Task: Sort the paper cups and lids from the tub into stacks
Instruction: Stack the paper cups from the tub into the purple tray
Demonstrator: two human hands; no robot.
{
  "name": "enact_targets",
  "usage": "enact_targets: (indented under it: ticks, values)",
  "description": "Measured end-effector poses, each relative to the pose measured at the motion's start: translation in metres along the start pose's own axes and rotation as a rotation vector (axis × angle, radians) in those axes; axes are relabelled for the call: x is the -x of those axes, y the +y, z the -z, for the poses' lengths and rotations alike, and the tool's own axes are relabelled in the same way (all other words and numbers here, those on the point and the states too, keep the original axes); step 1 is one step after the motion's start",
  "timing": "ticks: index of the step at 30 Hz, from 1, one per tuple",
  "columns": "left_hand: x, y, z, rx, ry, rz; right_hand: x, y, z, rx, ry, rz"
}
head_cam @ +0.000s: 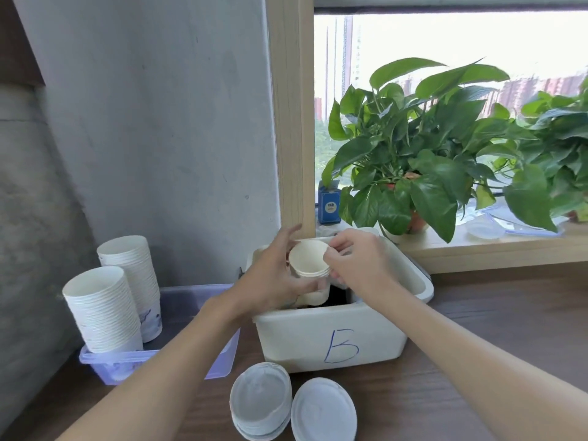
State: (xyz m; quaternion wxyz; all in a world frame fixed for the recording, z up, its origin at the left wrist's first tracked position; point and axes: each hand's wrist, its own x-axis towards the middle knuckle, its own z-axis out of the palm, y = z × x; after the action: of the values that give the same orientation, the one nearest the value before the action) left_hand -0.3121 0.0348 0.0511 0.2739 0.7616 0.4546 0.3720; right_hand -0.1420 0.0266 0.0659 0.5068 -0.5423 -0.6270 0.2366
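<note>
White plastic tub (292,338), blue "B" handwritten on its near wall, standing on a dark wood-grain table (477,329); dark interior, contents hard to make out.

Item 1: held paper cups (310,259), off-white, mouth tilted toward the camera, layered rims showing more than one nested together. Position: just above the tub's open top, at its left half.

Item 2: left hand (273,278), wrapped round the body of the held paper cups from the tub's left side, thumb across the front, one finger extended upward.

Item 3: right hand (359,262), above the tub's middle, fingertips pinching the rim of the topmost cup on its right edge.

Item 4: two tall cup stacks (105,310), white, mouths up, leaning slightly, standing in a lavender tray (127,356) just left of the tub; one stack behind the other.

Item 5: two lid stacks (261,399), translucent white, side by side on the table directly in front of the tub, the left one visibly taller.

Item 6: potted plant (413,148), broad green leaves, on the wooden window sill (477,249) behind and right of the tub; small blue box (329,206) on the sill just behind the tub.
</note>
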Motion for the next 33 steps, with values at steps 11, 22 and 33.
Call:
enact_targets:
  ticks: [11,22,33]
  values:
    - [0.009,0.005,0.003,0.172,0.468,0.011,-0.025,0.02,-0.015,0.405,-0.295,0.154]
    - [0.012,0.008,0.003,0.074,0.449,-0.001,-0.031,0.028,-0.016,0.603,-0.319,0.115]
    - [0.008,0.0,0.001,0.062,0.413,-0.013,-0.022,0.014,-0.007,0.192,0.134,0.229]
